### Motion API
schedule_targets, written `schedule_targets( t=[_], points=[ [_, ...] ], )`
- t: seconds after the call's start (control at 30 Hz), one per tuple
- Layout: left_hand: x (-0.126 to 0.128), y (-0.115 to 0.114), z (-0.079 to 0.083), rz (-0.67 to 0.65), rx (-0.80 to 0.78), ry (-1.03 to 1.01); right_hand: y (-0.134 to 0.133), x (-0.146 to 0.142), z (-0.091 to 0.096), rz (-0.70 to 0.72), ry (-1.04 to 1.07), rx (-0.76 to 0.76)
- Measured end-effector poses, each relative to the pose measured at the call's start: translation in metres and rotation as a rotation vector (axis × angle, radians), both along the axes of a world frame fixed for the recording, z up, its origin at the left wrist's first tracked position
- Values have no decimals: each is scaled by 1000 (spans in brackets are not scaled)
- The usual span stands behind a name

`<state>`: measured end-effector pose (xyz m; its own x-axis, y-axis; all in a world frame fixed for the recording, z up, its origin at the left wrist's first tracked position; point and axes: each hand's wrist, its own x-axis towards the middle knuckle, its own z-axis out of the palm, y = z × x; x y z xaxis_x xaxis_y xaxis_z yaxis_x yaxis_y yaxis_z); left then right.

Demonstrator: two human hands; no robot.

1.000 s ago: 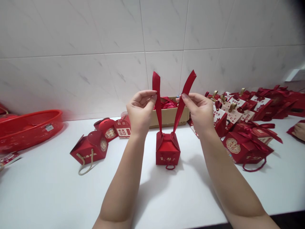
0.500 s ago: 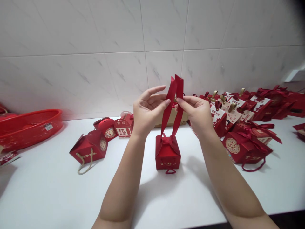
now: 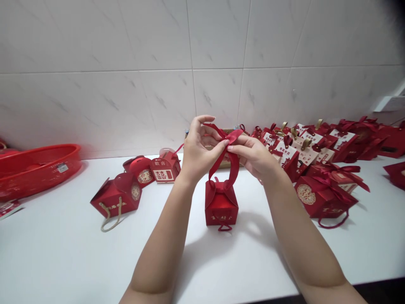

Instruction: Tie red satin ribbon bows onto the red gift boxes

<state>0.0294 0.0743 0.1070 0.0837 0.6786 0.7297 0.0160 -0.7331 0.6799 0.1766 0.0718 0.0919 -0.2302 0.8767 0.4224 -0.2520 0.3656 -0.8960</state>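
Observation:
A small red gift box (image 3: 221, 209) stands upright on the white table, its top flaps drawn together and a cord loop at its front. From its top rises a red ribbon (image 3: 233, 169), whose two ends cross above the box. My left hand (image 3: 202, 147) pinches the ribbon at the crossing between thumb and fingers, index finger raised. My right hand (image 3: 253, 154) is closed on the ribbon from the other side, its thumb nearly touching the left thumb. Part of a gold box (image 3: 226, 164) shows behind my hands.
On the left are a red plastic basket (image 3: 41, 169) and a red box with a rope handle (image 3: 118, 196). Behind it stands a box with a pale label (image 3: 164, 171). Ribboned boxes (image 3: 327, 194) and rows of small gift bags (image 3: 306, 147) fill the right. A tiled wall (image 3: 142, 105) rises behind.
The two ribbon ends stood up side by side; now they cross and bend over between my hands. My hands have come closer together and slightly lower. The box stays in place.

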Motion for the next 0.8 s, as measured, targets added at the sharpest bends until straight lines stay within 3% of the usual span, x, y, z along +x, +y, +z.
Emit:
schedule_targets(
  t=[0.13,0.27,0.37,0.5,0.67,0.8],
  points=[
    [0,2,-2,67,42,5,0,2,2,101,30,-89],
    [1,7,-6,154,44,-6,4,3,2,97,61,-115],
    [1,9,-6,200,-77,135,10,3,0,109,116,-128],
    [-2,8,-3,7,-322,416,16,4,-3,100,153,-134],
    [-13,11,-1,-233,-424,361,19,9,-5,149,109,-120],
    [-22,17,-1,-272,-403,355,14,14,-4,239,-77,-42]
  ],
)
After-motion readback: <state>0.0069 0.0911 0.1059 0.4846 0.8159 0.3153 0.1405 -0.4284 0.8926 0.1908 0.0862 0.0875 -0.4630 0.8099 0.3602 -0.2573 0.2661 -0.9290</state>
